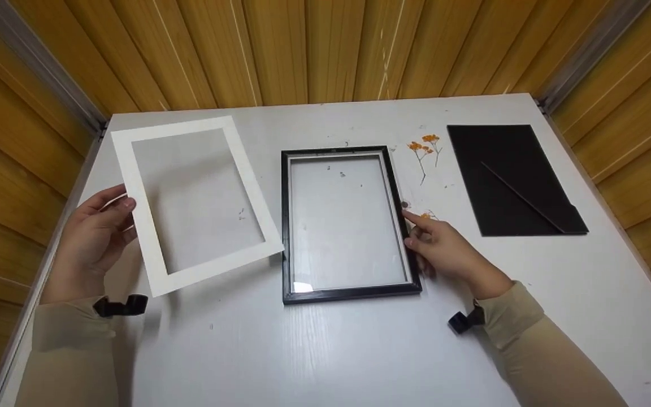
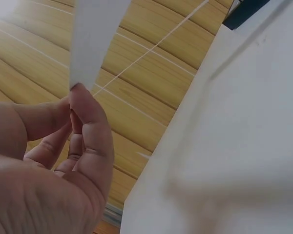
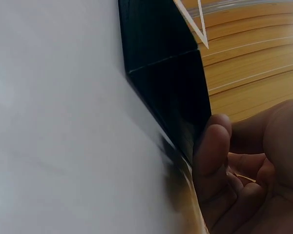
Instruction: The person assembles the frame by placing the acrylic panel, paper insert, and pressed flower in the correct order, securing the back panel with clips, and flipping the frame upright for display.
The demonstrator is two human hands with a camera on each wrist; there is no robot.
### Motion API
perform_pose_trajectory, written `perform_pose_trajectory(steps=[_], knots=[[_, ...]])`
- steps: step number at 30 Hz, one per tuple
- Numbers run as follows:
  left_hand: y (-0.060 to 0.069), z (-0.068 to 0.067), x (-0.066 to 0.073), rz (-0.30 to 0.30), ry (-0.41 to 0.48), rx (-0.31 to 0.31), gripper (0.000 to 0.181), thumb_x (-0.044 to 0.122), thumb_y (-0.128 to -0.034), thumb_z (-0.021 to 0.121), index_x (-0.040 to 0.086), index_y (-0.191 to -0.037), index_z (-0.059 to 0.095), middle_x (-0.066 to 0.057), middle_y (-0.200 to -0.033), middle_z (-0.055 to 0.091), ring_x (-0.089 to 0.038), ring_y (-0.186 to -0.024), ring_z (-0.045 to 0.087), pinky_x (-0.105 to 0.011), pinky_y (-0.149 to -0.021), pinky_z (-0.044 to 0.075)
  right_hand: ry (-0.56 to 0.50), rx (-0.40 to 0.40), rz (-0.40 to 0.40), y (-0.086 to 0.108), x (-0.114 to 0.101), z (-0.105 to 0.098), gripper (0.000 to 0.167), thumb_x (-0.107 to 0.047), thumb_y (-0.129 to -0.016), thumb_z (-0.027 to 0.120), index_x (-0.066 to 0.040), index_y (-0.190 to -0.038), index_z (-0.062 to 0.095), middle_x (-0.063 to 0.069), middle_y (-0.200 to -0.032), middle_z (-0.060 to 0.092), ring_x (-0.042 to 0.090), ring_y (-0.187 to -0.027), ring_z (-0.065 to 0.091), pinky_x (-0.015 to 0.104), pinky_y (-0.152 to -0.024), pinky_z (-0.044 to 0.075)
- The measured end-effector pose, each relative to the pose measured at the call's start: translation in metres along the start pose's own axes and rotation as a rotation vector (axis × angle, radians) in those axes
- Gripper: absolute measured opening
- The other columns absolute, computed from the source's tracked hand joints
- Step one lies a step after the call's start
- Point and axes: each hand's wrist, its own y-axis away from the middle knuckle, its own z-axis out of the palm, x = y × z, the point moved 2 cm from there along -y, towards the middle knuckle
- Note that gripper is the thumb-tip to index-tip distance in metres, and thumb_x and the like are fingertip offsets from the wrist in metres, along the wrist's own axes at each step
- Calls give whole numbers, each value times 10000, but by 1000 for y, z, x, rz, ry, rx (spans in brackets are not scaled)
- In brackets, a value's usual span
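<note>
My left hand (image 1: 94, 237) pinches the left edge of a white rectangular mat (image 1: 156, 249), which is raised and tilted above the table. In the left wrist view the thumb and fingers of that hand (image 2: 88, 141) meet on the edge of the white mat (image 2: 95, 44). A black picture frame (image 1: 354, 293) lies at the centre, with a pale inner border and a clear pane. My right hand (image 1: 444, 249) grips its right side. The right wrist view has the fingers and thumb of that hand (image 3: 239, 170) at the black frame's side (image 3: 171, 92).
Orange dried flowers (image 1: 420, 148) lie right of the frame, with another orange bloom (image 1: 427, 215) behind my right hand. Farther right is a black backing board (image 1: 506, 198) with a slanted strip on it. Wood-look walls (image 1: 325, 51) stand around the white table (image 1: 280, 362).
</note>
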Motion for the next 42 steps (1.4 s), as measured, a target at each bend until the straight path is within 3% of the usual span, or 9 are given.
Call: perform_pose_trajectory(steps=[3, 10, 17, 21, 27, 34, 42], knots=[[-2, 15, 0, 5, 15, -16, 245, 36, -1069, 750, 137, -1286, 803, -18, -1127, 829, -160, -931, 780, -279, -767, 670, 3, -1, -3, 0, 0, 0, 680, -97, -1148, 637, -43, -1765, 355, 120, -1018, 665, 122, -527, 618, 364, -513, 600], [-9, 56, -6, 24, -42, -69, 332, 128, -1047, 812, 111, -1373, 754, -29, -1218, 800, -164, -983, 780, -272, -807, 682, 15, 3, -6, 0, -1, -1, 685, -91, -1144, 645, -47, -1765, 359, 147, -1091, 649, 111, -572, 633, 353, -528, 609], [-24, 103, -8, 52, -28, -127, 363, 142, -1042, 824, 92, -1392, 743, -43, -1218, 778, -165, -991, 773, -277, -828, 681, -31, -3, -15, 3, -5, -6, 696, 7, -1106, 632, -5, -1750, 368, 244, -1265, 593, 102, -655, 661, 308, -579, 625], [-29, 123, -12, 72, -35, -150, 368, 156, -1073, 788, 93, -1428, 715, -45, -1244, 768, -161, -1008, 771, -278, -844, 682, -51, -10, -30, 4, -5, -9, 701, 48, -1068, 640, 39, -1724, 395, 305, -1367, 578, 98, -708, 689, 289, -634, 643], [-34, 138, -27, 22, -80, -189, 311, 123, -1110, 724, 113, -1421, 704, -23, -1228, 767, -147, -994, 770, -272, -850, 682, -64, -26, -50, 3, -2, -7, 755, 50, -1013, 709, 84, -1701, 401, 345, -1489, 531, 75, -770, 716, 254, -684, 619], [-38, 143, -42, -20, -117, -206, 269, 77, -1123, 684, 120, -1387, 721, -2, -1171, 786, -139, -968, 784, -281, -843, 684, -57, -31, -63, 3, -2, -5, 789, 35, -984, 760, 99, -1689, 411, 317, -1457, 538, 38, -827, 724, 227, -689, 575], [-41, 151, -59, -81, -180, -213, 356, 63, -1124, 670, 55, -1478, 630, 27, -1130, 772, -115, -933, 784, -268, -826, 676, -94, -33, -56, 4, -6, -2, 786, 54, -991, 756, 91, -1695, 408, 313, -1485, 525, 34, -845, 730, 222, -696, 591]])
